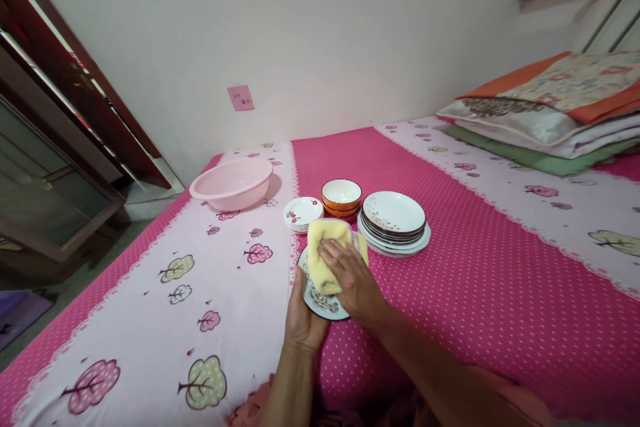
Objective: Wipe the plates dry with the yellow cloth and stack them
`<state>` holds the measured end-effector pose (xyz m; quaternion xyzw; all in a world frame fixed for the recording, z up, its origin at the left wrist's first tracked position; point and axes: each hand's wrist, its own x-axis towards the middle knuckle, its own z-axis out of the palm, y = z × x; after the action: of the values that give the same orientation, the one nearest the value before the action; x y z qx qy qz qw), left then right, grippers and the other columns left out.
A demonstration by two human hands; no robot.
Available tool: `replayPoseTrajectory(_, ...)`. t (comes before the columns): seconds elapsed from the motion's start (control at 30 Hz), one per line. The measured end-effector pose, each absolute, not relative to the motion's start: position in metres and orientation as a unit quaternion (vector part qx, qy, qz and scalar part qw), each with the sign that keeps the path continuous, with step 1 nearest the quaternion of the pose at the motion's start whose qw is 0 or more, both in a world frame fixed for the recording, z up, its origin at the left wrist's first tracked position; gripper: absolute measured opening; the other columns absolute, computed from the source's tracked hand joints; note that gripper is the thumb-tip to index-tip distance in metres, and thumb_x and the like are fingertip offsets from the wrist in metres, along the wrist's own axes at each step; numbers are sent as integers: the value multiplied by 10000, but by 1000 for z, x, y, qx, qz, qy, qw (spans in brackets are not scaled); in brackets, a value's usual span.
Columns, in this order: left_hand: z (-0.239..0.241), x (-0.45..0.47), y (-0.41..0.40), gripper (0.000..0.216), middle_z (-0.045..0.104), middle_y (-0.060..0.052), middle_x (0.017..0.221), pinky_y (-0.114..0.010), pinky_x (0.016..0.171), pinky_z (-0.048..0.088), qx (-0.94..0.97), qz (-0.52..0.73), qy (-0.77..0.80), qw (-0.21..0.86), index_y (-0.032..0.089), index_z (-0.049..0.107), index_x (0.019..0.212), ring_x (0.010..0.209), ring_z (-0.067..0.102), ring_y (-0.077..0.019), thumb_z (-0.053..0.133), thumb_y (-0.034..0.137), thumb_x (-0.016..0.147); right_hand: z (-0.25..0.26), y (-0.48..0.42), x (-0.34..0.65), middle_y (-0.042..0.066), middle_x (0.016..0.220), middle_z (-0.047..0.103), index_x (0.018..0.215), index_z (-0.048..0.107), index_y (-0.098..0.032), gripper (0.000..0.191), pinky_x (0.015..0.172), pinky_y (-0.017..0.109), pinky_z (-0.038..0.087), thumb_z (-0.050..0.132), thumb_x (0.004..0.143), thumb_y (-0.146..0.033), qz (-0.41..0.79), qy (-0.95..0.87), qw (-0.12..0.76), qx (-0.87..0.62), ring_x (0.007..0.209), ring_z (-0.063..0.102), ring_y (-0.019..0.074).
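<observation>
My left hand (302, 320) grips the near left rim of a small patterned plate (320, 303) and holds it over the pink bedsheet. A yellow cloth (325, 253) lies over the plate's far half. My right hand (353, 280) presses flat on the cloth, fingers stretched over it. Just beyond stand a stack of small white saucers (303, 212), stacked orange bowls (341, 196) and a stack of larger plates (395, 220).
A pink plastic basin (231, 183) sits at the far left of the bed (480, 267). Folded quilts and a pillow (550, 113) are piled at the far right. The wall runs behind, and a wooden cabinet (55, 167) stands left of the bed.
</observation>
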<state>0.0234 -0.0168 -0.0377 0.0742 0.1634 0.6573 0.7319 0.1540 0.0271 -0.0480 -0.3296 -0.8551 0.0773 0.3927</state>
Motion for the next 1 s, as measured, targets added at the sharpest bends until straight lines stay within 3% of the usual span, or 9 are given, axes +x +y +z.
replayPoseTrajectory(0.13, -35, 13, -17, 534, 634, -127, 1472, -468, 1239, 349, 85, 695, 170, 693, 193, 544, 1504, 1447, 503, -288, 494, 460, 1045, -51, 36, 159, 134, 1607, 478, 1482, 556, -168, 662, 1289, 597, 146, 550, 827, -70, 247, -738, 487, -396, 1544, 340, 309)
replayPoseTrajectory(0.2, -32, 5, -17, 520, 677, -105, 1421, -490, 1222, 377, 68, 720, 191, 663, 243, 525, 1520, 1395, 562, -284, 511, 445, 1041, -51, 39, 162, 150, 1560, 533, 1430, 605, -167, 567, 1270, 563, 250, 652, 868, -219, 354, -661, 525, -402, 1489, 430, 331)
replayPoseTrajectory(0.3, -26, -4, -16, 480, 710, -78, 1377, -481, 1198, 415, 45, 739, 218, 635, 284, 543, 1505, 1309, 640, -263, 520, 414, 1044, -51, 42, 167, 166, 1310, 724, 1274, 703, -172, 475, 1116, 561, 475, 716, 882, -440, 440, -582, 537, -423, 1234, 658, 370)
replayPoseTrajectory(0.37, -22, -6, -16, 455, 712, -74, 1375, -455, 1184, 435, 39, 741, 234, 628, 283, 567, 1485, 1279, 661, -252, 522, 391, 1046, -50, 42, 169, 148, 1158, 785, 1181, 732, -186, 467, 989, 541, 567, 754, 851, -515, 490, -536, 541, -425, 1066, 731, 367)
replayPoseTrajectory(0.43, -20, -5, -16, 447, 710, -77, 1379, -440, 1171, 452, 38, 740, 250, 623, 276, 581, 1474, 1272, 665, -252, 525, 379, 1043, -48, 42, 170, 134, 1140, 794, 1195, 715, -198, 513, 904, 511, 613, 771, 831, -555, 542, -487, 546, -412, 996, 755, 353)
replayPoseTrajectory(0.63, -26, -10, -16, 467, 665, -70, 1443, -475, 1175, 449, 36, 745, 264, 612, 301, 575, 1480, 1345, 609, -283, 542, 415, 1029, -39, 45, 180, 152, 1203, 777, 1395, 589, -193, 686, 897, 509, 630, 632, 898, -663, 669, -347, 549, -361, 1053, 765, 344)
replayPoseTrajectory(0.87, -27, -24, -13, 465, 676, -46, 1430, -460, 1169, 459, 30, 775, 268, 572, 340, 567, 1482, 1351, 604, -276, 560, 398, 1021, -42, 50, 184, 158, 1092, 807, 1242, 673, -185, 575, 931, 520, 616, 638, 889, -637, 733, -292, 517, -333, 1085, 760, 347)
replayPoseTrajectory(1.0, -23, -18, -13, 458, 689, -69, 1412, -454, 1170, 455, 51, 762, 279, 583, 289, 576, 1478, 1336, 617, -275, 526, 396, 1036, -41, 40, 168, 166, 1067, 809, 1142, 711, -162, 515, 917, 515, 618, 721, 849, -587, 759, -300, 481, -321, 1042, 772, 349)
